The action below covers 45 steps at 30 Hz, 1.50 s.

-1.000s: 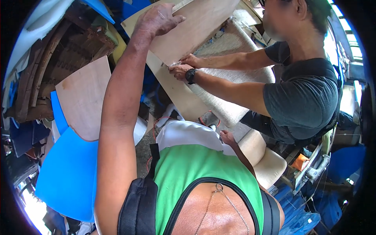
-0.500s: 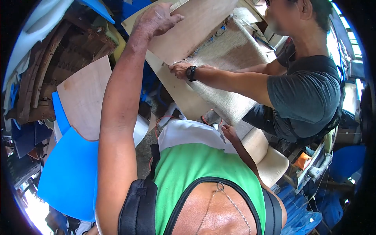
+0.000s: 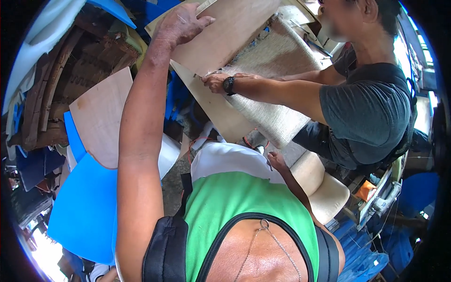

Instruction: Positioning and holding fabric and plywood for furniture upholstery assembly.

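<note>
While the person's left hand (image 3: 181, 24) lies over the upper left edge of a smooth plywood panel (image 3: 230, 35), its thumb stands well apart from the fingers and points to the right; how firmly the fingertips bear on the wood cannot be told. The right hand (image 3: 277, 160) hangs low beside the white shorts (image 3: 228, 157), its fingers loosely curled, and whether anything is in them cannot be told.

The plywood panel sits tilted at the top of the view, in front of the person, with a paler board (image 3: 213, 110) partly under it and reaching down toward the floor. Along the panel's right side runs a ragged seam, and next to that spreads a beige woven cover (image 3: 277, 49). At the panel's lower corner, a co-worker's hand (image 3: 216, 82) with a black wristwatch (image 3: 229, 85) is pressed close against the cover's edge; the other hand is mostly hidden behind it. The co-worker, in a dark grey shirt (image 3: 369, 122), leans in from the right.

Farther out on the left, a curved plywood piece (image 3: 101, 108) overlaps a bright blue panel (image 3: 84, 207), with a worn wooden frame (image 3: 70, 84) above them. On the right stand a cream padded seat (image 3: 329, 199) and an orange object (image 3: 365, 190).
</note>
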Available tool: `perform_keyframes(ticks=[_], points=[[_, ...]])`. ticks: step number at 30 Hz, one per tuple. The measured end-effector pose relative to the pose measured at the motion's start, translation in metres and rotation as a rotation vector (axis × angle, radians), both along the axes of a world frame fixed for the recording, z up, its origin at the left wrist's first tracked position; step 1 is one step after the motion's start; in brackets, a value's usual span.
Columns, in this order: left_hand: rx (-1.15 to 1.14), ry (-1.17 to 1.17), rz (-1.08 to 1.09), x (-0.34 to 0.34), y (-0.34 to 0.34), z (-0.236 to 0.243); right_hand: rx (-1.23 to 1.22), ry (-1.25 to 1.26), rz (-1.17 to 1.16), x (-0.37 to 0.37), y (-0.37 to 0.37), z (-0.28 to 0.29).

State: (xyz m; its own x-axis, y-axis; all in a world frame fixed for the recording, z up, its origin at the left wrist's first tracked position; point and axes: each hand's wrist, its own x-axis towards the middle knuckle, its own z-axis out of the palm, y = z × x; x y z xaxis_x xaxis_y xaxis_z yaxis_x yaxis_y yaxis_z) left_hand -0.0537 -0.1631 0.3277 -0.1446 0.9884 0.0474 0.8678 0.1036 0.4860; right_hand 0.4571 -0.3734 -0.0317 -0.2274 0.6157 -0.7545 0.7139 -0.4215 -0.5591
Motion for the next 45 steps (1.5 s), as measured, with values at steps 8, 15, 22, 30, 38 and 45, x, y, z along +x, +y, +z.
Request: perform_keyframes(ticks=[8,15,22,30,38,45], points=[[0.013,0.042,0.000,0.001,0.002,-0.001,0.144,-0.146,0.030,0.008,0.001,-0.034],[0.003,0.029,-0.047,-0.006,0.013,-0.006,-0.027,-0.108,-0.023,-0.009,0.010,0.027],[0.004,-0.026,-0.023,-0.005,0.020,-0.008,-0.030,-0.215,-0.038,-0.013,0.010,0.030],[-0.064,-0.137,-0.069,0.000,0.036,-0.002,-0.098,-0.100,-0.195,0.000,-0.007,0.016],[-0.049,-0.170,-0.068,0.005,0.033,0.001,-0.057,-0.068,-0.154,0.006,-0.015,0.007],[-0.007,-0.019,-0.055,-0.002,0.031,-0.002,0.017,-0.135,-0.016,0.013,-0.009,-0.005]])
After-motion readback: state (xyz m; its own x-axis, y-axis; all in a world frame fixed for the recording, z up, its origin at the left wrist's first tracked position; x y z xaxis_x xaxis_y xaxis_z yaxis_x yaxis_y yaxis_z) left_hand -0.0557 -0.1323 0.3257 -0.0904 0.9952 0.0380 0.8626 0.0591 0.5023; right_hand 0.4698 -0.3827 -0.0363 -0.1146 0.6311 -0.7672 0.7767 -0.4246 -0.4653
